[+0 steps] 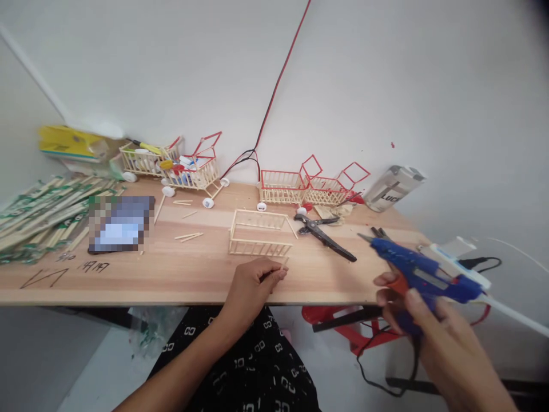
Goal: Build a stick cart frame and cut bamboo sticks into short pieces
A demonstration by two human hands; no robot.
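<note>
My left hand [256,281] is closed at the table's front edge, pinching a short wooden stick [285,263] between thumb and fingers. Just beyond it stands a small basket frame [259,233] of thin wooden sticks, with its right end lacking upright bars. At the right, my right hand [422,315] is wrapped round a blue hot glue gun [407,260] with an orange trigger; its nozzle points left, and a glue stick sticks out behind. Black pliers [326,239] lie between the frame and the glue gun.
Small stick carts [193,171] with white wheels and red-trimmed carts [283,186] line the wall. Wrapped chopsticks [43,214] and a phone [122,223] lie left. Loose sticks [189,236] dot the wooden table [180,280]. A can [394,187] stands back right; a red stool [343,329] is below.
</note>
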